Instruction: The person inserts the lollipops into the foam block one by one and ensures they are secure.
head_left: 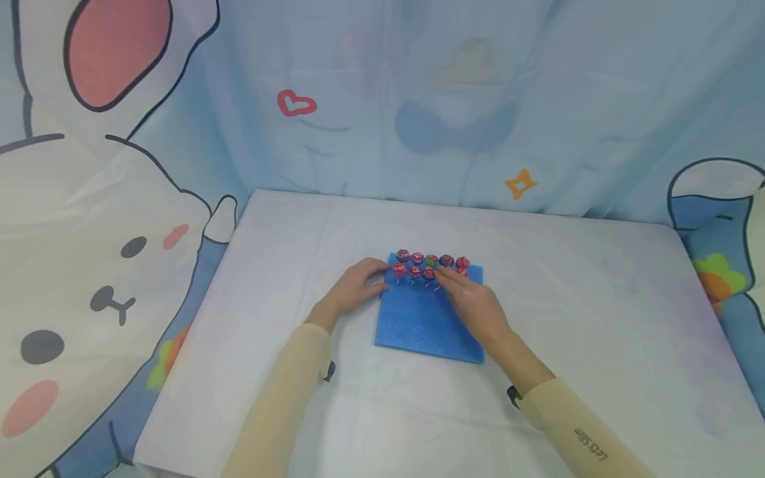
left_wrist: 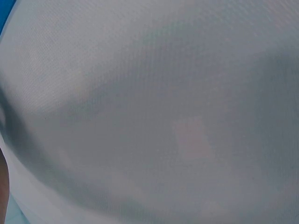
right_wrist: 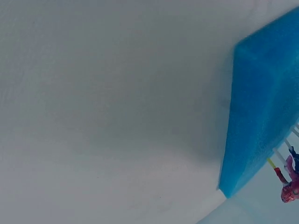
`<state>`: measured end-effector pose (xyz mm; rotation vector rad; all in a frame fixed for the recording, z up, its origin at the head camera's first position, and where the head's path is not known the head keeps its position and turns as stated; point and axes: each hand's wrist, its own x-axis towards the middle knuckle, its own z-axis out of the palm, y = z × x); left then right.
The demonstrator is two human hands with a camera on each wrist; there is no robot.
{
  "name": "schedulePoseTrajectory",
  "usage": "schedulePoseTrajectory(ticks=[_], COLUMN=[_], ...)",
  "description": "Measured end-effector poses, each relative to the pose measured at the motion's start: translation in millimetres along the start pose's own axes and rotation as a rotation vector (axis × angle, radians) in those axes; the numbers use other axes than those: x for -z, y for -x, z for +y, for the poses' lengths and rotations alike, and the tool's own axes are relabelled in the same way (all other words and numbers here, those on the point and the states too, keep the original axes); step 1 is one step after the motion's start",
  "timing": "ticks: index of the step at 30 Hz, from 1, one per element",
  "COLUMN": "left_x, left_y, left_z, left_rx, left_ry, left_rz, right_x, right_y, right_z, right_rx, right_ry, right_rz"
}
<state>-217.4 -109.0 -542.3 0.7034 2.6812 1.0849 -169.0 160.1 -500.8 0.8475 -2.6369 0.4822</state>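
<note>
A blue foam board lies on the table, with two rows of wrapped lollipops standing on their sticks along its far end. Against the board's left edge rests my left hand, thumb and fingers apart. My right hand reaches over the board from the right. Its fingertips are at a front-row lollipop, pinching it; they hide most of its head, and a bit of stick shows below. In the right wrist view, the foam and a red-wrapped lollipop appear at the right edge.
The board sits on a white-covered table. Behind it hangs a light blue printed curtain, with a large cartoon rabbit on the left side. The left wrist view is mostly pale cloth.
</note>
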Motion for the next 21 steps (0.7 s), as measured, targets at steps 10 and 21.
schedulePoseTrajectory(ticks=[10,21], left_x=[1.0,2.7], left_y=[0.4,3.2], left_z=[2.2,5.5], left_rx=[-0.007,0.079], left_ry=[0.007,-0.043], left_rz=[0.001,0.106], right_x=[2.0,22.1], right_y=[5.0,9.6], right_z=[4.6,45.9], right_rx=[0.005,-0.309], right_ry=[-0.019,-0.123], right_rz=[0.052,0.232])
